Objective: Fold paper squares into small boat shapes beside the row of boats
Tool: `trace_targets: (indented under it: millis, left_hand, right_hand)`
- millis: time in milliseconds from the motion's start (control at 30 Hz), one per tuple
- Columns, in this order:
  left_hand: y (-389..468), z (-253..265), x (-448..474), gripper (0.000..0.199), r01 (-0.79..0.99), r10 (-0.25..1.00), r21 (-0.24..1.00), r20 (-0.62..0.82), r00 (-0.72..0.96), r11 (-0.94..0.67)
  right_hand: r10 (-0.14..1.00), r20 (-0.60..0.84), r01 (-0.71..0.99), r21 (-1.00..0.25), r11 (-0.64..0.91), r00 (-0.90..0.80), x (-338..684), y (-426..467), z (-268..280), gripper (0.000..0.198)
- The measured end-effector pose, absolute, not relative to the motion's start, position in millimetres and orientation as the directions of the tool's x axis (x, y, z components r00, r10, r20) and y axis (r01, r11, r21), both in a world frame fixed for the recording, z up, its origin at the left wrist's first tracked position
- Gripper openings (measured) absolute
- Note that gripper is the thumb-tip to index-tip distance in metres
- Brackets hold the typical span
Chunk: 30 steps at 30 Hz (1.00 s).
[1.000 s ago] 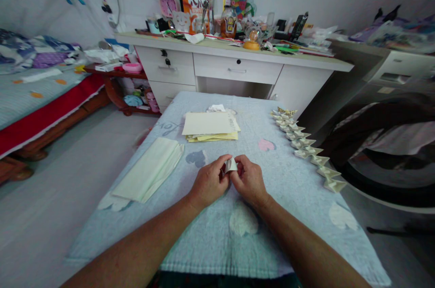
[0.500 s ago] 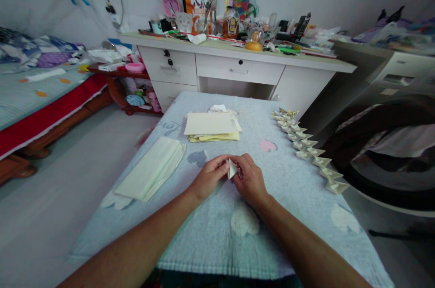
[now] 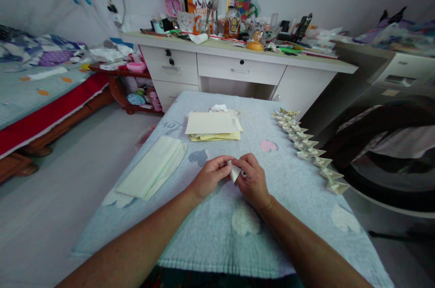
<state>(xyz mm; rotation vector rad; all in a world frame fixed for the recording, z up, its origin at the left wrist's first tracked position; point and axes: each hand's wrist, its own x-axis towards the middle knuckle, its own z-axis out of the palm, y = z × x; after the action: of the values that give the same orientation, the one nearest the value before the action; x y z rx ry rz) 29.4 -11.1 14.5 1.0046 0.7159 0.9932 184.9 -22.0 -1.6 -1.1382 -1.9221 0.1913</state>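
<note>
A small piece of folded paper (image 3: 234,172), pale and pointed, is pinched between both hands above the cloth-covered table. My left hand (image 3: 213,175) grips its left side, thumb on top. From the right, my right hand (image 3: 252,181) closes its fingers on the other side, and part of the paper is hidden behind them. Beyond the hands lies a stack of cream paper sheets (image 3: 210,123). To the left rests a folded pale sheet bundle (image 3: 149,168). A row of folded paper pieces (image 3: 305,145) runs down the table's right side.
The table wears a light blue cloth (image 3: 204,233). Behind it stands a white desk (image 3: 241,69) crowded with jars, a bag and small items. A washing machine (image 3: 397,79) is at the right, a bed (image 3: 41,84) at the left.
The folded paper has turned and shifted slightly to the right between my fingers, showing more of its pointed face. Both hands keep hold of it.
</note>
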Motion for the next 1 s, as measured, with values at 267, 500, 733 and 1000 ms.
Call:
trace_targets:
  millis: [267, 500, 733, 1000]
  left_hand:
    - [-12, 15, 29, 0.03, -0.358, 0.917, 0.905, -0.079, 0.391, 0.231]
    - [-10, 13, 28, 0.029, -0.329, 0.903, 0.92, -0.057, 0.426, 0.213]
    - [-9, 8, 27, 0.028, -0.306, 0.905, 0.912, -0.137, 0.403, 0.274]
    - [-6, 8, 21, 0.024, -0.313, 0.906, 0.91, -0.134, 0.401, 0.273]
  right_hand:
    - [0.779, 0.595, 0.632, -0.529, 0.566, -0.199, 184, -23, 1, 0.036]
    - [0.799, 0.561, 0.649, -0.529, 0.546, -0.215, 184, -23, 3, 0.031]
    - [0.813, 0.545, 0.611, -0.578, 0.54, -0.203, 183, -23, 5, 0.02]
    - [0.828, 0.527, 0.491, -0.679, 0.546, -0.193, 183, -23, 15, 0.012]
